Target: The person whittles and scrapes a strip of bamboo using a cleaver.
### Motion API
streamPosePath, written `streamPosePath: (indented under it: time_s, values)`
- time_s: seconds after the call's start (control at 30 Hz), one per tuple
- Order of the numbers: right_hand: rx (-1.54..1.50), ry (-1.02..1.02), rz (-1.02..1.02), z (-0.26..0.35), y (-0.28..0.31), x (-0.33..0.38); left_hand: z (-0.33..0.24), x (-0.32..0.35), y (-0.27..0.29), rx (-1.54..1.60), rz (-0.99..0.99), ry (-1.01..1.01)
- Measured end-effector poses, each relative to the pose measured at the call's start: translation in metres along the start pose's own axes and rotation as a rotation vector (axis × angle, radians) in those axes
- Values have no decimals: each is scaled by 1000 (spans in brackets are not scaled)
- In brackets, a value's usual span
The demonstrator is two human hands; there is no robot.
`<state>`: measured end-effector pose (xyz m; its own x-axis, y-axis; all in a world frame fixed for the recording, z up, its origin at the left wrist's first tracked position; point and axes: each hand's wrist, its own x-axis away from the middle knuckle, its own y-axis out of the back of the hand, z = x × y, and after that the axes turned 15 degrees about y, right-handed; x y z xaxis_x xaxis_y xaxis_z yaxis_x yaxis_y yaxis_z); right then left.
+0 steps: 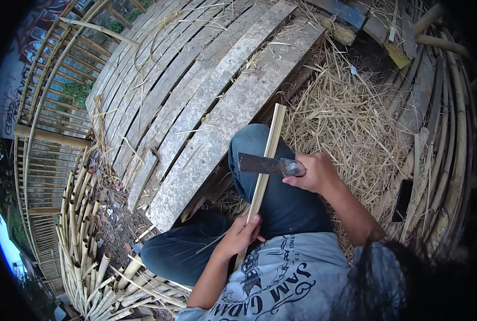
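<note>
My left hand (242, 233) is closed round the lower part of a long, pale split bamboo strip (269, 147). The strip slants up and away across my thigh. In my right hand (316, 172) is a machete (255, 164) with a broad, dark, blunt-ended blade; my fingers wrap its handle. The blade lies across the strip near its middle and points left. Whether the edge bites into the bamboo I cannot tell. A thin sliver (212, 245) sticks out to the left beside my left hand.
A weathered plank platform (195, 123) fills the area ahead. Bamboo shavings (351, 117) are heaped at the right, with long bamboo poles (455, 139) beyond. A dark phone-like object (403, 200) lies there. Cut bamboo poles (78, 224) are bundled at the left, near a bamboo fence (56, 101).
</note>
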<state>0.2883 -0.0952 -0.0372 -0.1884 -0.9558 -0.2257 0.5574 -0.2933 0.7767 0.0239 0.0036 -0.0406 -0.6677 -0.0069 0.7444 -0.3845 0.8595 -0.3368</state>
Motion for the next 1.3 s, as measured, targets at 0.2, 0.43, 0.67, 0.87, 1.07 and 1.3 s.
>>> streamPosePath:
  time_s: [0.2, 0.43, 0.67, 0.87, 1.07, 1.3]
  values:
    - [44, 6, 34, -5, 2, -2, -5, 1, -7, -112, -98, 13]
    - [161, 200, 121, -17, 15, -24, -1, 1, -6, -92, -67, -3]
    - [274, 297, 106, -43, 23, -38, -7, -4, -8, -78, -82, -28]
    - [323, -494, -73, -78, 72, -73, 7, 1, -13, -65, -99, -21]
    - [163, -526, -245, -69, 82, -23, 7, 1, -8, -20, -49, -28]
    - [149, 25, 72, 5, 16, -3, 8, -2, 2, -33, -3, -12]
